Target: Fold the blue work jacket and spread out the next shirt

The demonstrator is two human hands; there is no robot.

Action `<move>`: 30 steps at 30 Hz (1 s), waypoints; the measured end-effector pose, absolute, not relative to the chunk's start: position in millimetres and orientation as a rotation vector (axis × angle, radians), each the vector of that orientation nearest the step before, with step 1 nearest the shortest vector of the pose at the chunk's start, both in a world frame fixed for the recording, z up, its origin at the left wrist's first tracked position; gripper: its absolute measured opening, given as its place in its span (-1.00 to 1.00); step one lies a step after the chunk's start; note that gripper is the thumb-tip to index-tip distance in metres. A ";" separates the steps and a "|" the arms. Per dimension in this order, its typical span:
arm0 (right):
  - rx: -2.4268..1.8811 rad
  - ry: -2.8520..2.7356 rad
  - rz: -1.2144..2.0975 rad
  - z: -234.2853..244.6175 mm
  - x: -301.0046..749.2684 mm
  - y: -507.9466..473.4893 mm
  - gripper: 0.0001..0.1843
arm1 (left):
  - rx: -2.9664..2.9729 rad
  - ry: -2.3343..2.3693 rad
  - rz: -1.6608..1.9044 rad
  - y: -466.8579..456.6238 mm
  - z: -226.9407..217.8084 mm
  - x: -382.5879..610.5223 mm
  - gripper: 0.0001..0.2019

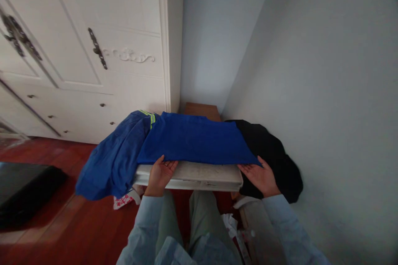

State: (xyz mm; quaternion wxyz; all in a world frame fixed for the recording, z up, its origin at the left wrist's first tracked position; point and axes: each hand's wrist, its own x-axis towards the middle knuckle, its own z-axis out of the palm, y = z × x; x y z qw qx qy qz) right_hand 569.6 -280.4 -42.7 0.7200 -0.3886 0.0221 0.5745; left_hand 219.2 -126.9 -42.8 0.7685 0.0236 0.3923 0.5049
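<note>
The left hand and right hand, palms up, lightly grasp the blue cloth by its near hem, thumbs above and fingers tucked under, well apart probably to keep that edge straight. The cloth lies just beyond them, flat on the white worktop, between striped blue clothing and black fabric, perhaps laid aside for room.
</note>
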 end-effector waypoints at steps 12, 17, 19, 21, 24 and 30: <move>-1.184 -0.092 1.417 -34.8 639.5 -251.6 -0.58 | 0.058 0.905 1.109 -125.0 -59.7 215.1 -0.81; -1.398 -0.236 1.531 -31.8 659.7 -217.1 -0.48 | 0.047 0.888 1.110 -124.9 -64.8 214.4 -0.78; -1.427 -0.270 1.564 -29.7 662.2 -201.4 -0.40 | 0.027 0.890 1.108 -124.7 -67.0 213.7 -0.76; -1.396 -0.286 1.592 -28.7 663.3 -185.6 -0.36 | 0.018 0.893 1.109 -124.7 -68.0 212.9 -0.75; -1.319 -0.302 1.583 -30.6 666.6 -162.2 -0.48 | 0.034 0.905 1.105 -125.2 -65.9 212.4 -0.80; -1.384 -0.365 1.494 -38.0 684.1 -117.0 -0.70 | 0.052 0.942 1.228 -122.8 -57.7 214.9 -0.82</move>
